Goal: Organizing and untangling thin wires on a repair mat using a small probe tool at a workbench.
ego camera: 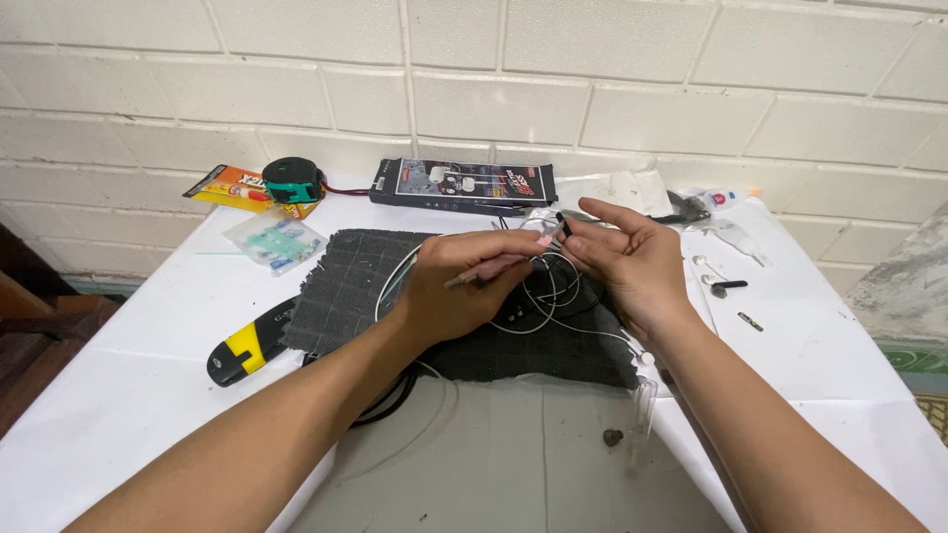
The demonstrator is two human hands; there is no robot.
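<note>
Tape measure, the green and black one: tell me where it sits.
In the head view the tape measure sits at the table's far left by the brick wall, on the orange glue pack, left of the long dark box.

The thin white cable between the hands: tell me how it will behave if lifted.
The white cable probably flops: it lies in loose loops over the dark cloth mat. It looks thin, so likely light. Its loops may snag on each other or on the left hand and right hand pinching it.

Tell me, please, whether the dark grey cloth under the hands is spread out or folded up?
Spread out: the dark grey cloth lies flat on the white table, its edges open.
</note>
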